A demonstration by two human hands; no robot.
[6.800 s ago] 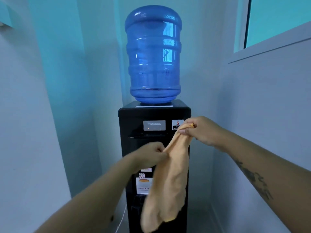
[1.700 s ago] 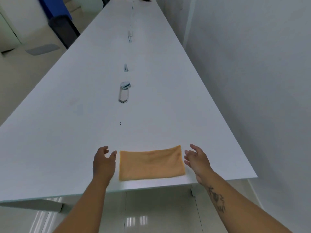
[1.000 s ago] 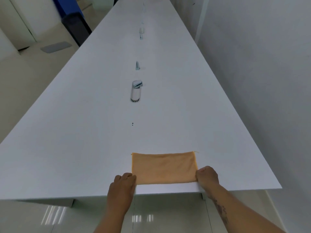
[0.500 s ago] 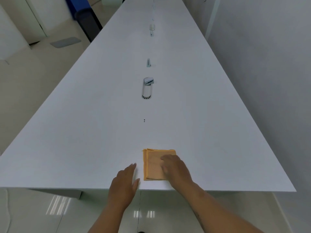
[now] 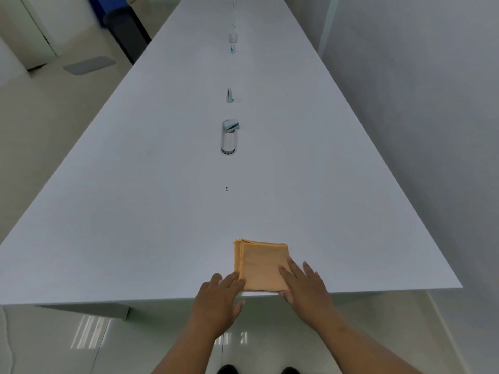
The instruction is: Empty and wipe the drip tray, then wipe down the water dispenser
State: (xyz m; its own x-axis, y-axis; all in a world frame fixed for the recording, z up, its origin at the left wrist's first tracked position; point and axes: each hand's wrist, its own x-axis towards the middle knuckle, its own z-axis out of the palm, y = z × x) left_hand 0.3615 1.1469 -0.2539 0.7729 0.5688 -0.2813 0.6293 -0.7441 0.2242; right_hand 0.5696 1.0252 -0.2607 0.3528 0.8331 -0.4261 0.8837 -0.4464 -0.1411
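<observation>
An orange cloth [image 5: 259, 263], folded into a small square, lies at the near edge of a long white table [image 5: 162, 211]. My left hand [image 5: 218, 300] is at the cloth's left near corner, its straight fingers touching the edge. My right hand [image 5: 305, 290] lies flat on the cloth's right near corner, fingers spread. Neither the water dispenser nor the drip tray is in view.
A row of metal fittings runs along the table's middle line; the nearest metal fitting [image 5: 229, 137] stands well beyond the cloth. A grey wall [image 5: 418, 130] borders the table on the right. Tiled floor [image 5: 54, 117] lies to the left, with a dark bin [image 5: 127, 28] far back.
The cloth went from a long strip to a small folded square. My right hand has slid from its middle to its right near corner, and my left hand moved up to its left edge.
</observation>
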